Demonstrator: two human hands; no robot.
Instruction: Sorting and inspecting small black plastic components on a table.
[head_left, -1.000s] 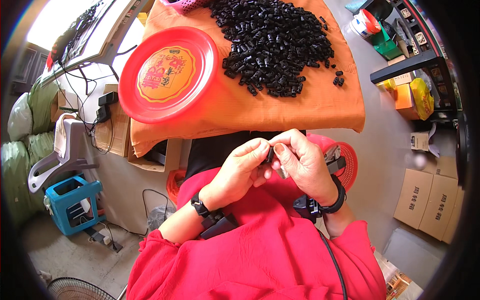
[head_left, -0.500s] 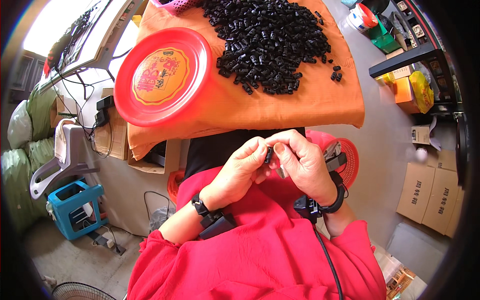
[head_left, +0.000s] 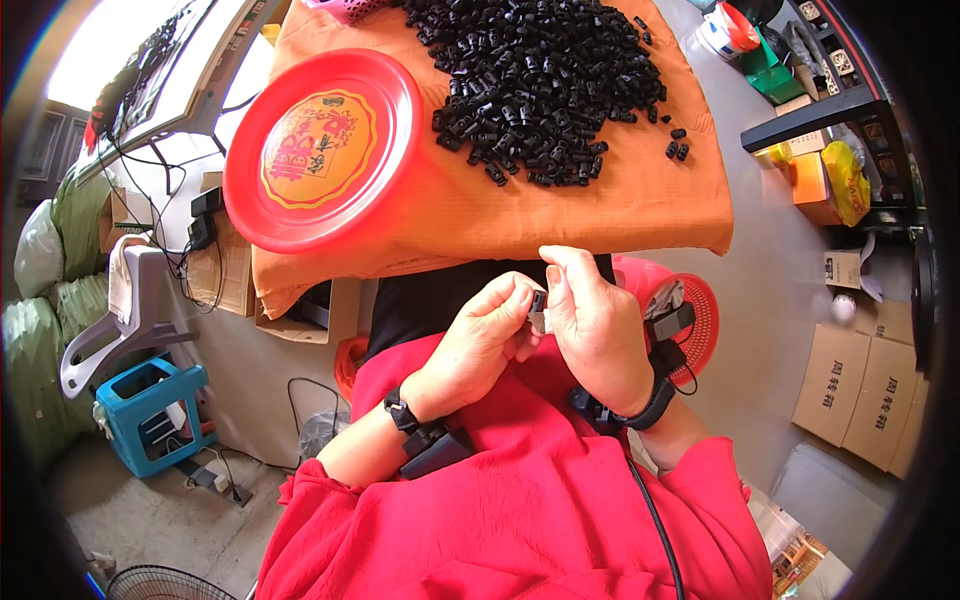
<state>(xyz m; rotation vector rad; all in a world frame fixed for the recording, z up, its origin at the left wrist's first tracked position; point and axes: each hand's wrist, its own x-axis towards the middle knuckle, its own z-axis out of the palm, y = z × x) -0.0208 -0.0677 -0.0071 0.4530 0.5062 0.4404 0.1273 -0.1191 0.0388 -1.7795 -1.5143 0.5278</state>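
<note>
Over my lap, just off the near edge of the orange cloth, my two hands meet. My left hand (head_left: 470,340) pinches a small black plastic cord lock (head_left: 538,300) between thumb and fingertips. Close against it on the right is my right hand (head_left: 600,335), its forefinger raised and its other fingers curled. A small pale piece (head_left: 541,321) shows between the hands, by the right fingers; its kind is unclear, and the right palm is hidden. Beyond them, a big pile of similar black cord locks (head_left: 540,95) lies on the orange cloth (head_left: 600,220).
Left of the pile lies a round red plastic tray (head_left: 395,170), with part of a pink basket (head_left: 345,10) behind it. A red basket (head_left: 706,330) stands beside my right wrist. Lower left are a blue stool (head_left: 150,420) and cables; cartons (head_left: 850,390) stand at right.
My right hand has turned and drawn slightly back from the cord lock, its forefinger now lifted. More of the pale piece shows. My left hand keeps its pinch in nearly the same place.
</note>
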